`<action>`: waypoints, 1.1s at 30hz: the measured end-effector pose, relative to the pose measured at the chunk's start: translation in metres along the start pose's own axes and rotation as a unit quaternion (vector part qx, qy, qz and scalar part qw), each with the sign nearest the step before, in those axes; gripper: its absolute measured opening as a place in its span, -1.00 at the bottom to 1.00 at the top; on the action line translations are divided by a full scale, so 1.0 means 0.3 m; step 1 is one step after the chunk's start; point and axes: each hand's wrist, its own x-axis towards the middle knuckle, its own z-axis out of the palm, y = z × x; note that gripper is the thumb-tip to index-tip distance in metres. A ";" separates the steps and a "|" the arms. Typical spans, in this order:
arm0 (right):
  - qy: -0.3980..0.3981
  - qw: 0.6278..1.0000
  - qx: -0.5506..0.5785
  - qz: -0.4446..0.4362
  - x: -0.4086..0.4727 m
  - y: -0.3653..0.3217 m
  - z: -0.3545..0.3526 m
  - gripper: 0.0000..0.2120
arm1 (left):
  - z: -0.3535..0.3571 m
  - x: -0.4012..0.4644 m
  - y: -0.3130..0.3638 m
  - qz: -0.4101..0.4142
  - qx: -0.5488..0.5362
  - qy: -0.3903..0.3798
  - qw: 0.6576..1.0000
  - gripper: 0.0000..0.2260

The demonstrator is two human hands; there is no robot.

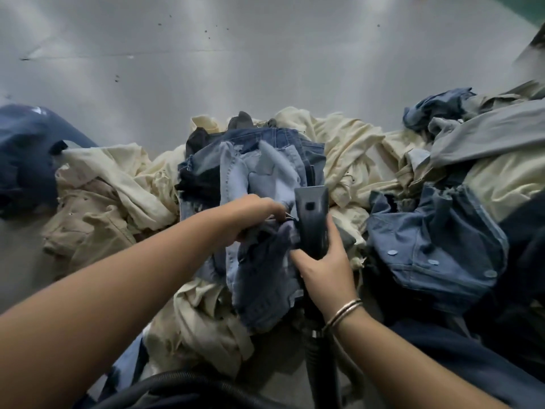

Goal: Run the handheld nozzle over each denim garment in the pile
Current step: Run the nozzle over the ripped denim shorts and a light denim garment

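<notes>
At the left edge of the grey tabletop (206, 69) a dark blue garment (26, 154) lies apart from the rest, and beside it cream cloth (112, 184) spreads toward the middle, seemingly pushed aside as not part of the denim work. In the middle sits the stack of denim pieces (250, 172), light and dark layers piled toward the near edge. The left hand (253, 211) reaches in from the near left and pinches a fold of denim with curled fingers, most likely to pull the cloth taut and keep it from being dragged by the tool. Just to its right, the right hand (321, 264) is clenched around the dark handheld nozzle (311, 214), whose wide mouth points away from the person and rests against the top of the stack; its hose (206, 382) trails to the near edge. Further right, a blue denim garment with snaps (436, 240) lies among more cream cloth, apparently waiting its turn.
</notes>
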 end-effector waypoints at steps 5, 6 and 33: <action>0.016 0.999 0.032 -0.009 0.099 -0.093 -0.065 -0.47 | -0.033 -0.096 -0.010 -0.048 -0.126 -0.142 0.981 -0.77; 0.008 0.999 0.035 -0.012 0.123 -0.125 -0.099 -0.57 | -0.056 -0.119 -0.020 -0.043 -0.148 -0.160 0.975 -0.78; -0.347 0.936 0.032 -0.053 -0.072 -0.343 -0.169 -0.70 | -0.016 -0.281 -0.107 0.218 -0.725 -0.038 0.652 -0.69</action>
